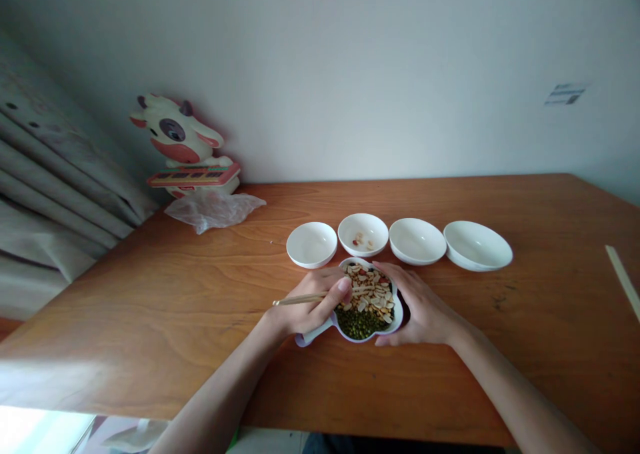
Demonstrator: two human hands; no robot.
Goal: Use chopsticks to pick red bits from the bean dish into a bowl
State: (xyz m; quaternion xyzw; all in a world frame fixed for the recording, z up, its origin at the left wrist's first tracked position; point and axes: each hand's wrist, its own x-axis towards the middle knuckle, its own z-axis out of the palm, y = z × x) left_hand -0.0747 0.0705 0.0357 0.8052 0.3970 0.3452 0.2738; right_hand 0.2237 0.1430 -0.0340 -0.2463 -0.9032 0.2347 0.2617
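My left hand (313, 301) is closed around a pair of chopsticks (299, 300), whose tips reach into the peanut pieces (373, 297). Beneath it is a white and lilac bowl (399, 315) with a short handle (315, 334) pointing to the lower left. Peanut halves fill most of the bowl, and green mung beans (361, 322) show at its near side. My right hand (423, 307) grips the bowl's right side, with the thumb near and the fingers at the far rim. A white bowl (363, 249) just behind it holds a few peanut pieces.
Three more white bowls, one at the left (312, 246) and two at the right (418, 242) (479, 246), complete the row. A cow-shaped toy keyboard (195, 174) and a clear plastic bag (215, 209) are at the back left. A pale strip (623, 281) lies at the right.
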